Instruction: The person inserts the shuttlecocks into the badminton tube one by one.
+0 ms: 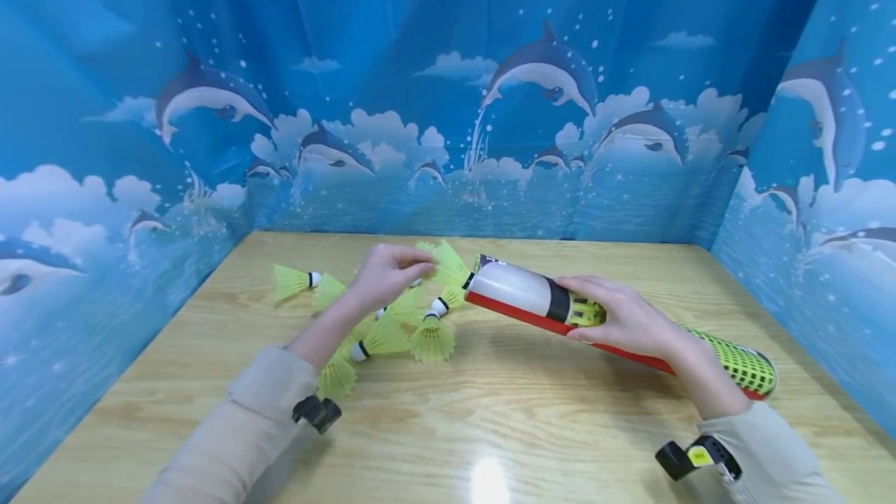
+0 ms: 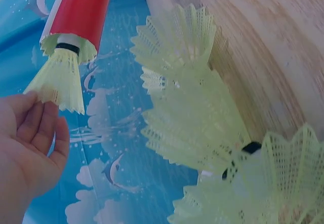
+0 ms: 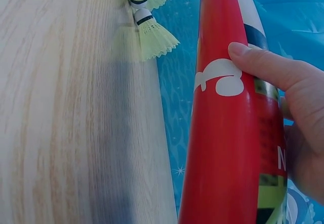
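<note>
My left hand (image 1: pixel 383 277) pinches the skirt of a yellow-green shuttlecock (image 1: pixel 450 264) with thumb and fingers. The base of that shuttlecock is at the open mouth of a shuttlecock tube (image 1: pixel 516 291), partly inside it. In the left wrist view, a scalloped yellow-green edge (image 2: pixel 90 49) lines the mouth around the shuttlecock's black band. My right hand (image 1: pixel 626 319) grips the tube around its middle, thumb on the red side in the right wrist view. The tube is red, white, black and green, with its mouth tilted up to the left. What lies deeper inside is hidden.
Several loose shuttlecocks (image 1: pixel 385 335) lie in a heap on the wooden table (image 1: pixel 448 418), under and beside my left forearm. One shuttlecock (image 1: pixel 290 282) lies at the heap's far left. A blue dolphin-print curtain (image 1: pixel 420 99) surrounds the back and sides.
</note>
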